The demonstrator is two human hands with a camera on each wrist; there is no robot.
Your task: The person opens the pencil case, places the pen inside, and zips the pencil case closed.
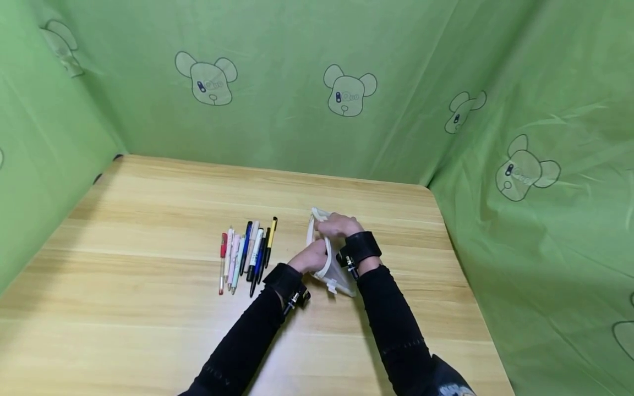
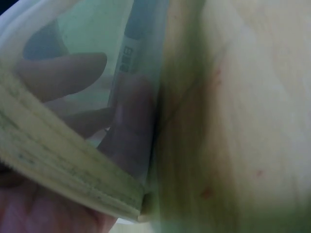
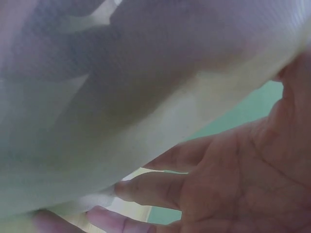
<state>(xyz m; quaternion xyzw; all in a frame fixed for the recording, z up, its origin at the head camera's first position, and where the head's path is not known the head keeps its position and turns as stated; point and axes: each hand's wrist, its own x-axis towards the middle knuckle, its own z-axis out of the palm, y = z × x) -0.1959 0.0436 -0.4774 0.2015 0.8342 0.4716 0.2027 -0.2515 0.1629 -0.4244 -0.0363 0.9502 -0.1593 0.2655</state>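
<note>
A white translucent mesh pouch (image 1: pixel 342 278) with a pale zipper edge stands on the table, its mouth facing left. My left hand (image 1: pixel 311 256) reaches through the mouth, and its fairly straight fingers (image 2: pixel 68 73) show through the mesh in the left wrist view. A pen (image 2: pixel 133 46) with a dark end and printed label lies inside, close to those fingertips. At the far end of the pouch, my right hand (image 1: pixel 339 225) holds the rim. In the right wrist view, the fingers (image 3: pixel 150 188) spread along the pouch wall, with the thumb on its other edge.
Left of the pouch, several pens lie side by side, among them a red-capped pen (image 1: pixel 223 264), a yellow-and-black pen (image 1: pixel 272 234) and a blue pen (image 1: pixel 246 247). The wooden table (image 1: pixel 148 330) meets green cloth (image 1: pixel 277 132) at the back and sides.
</note>
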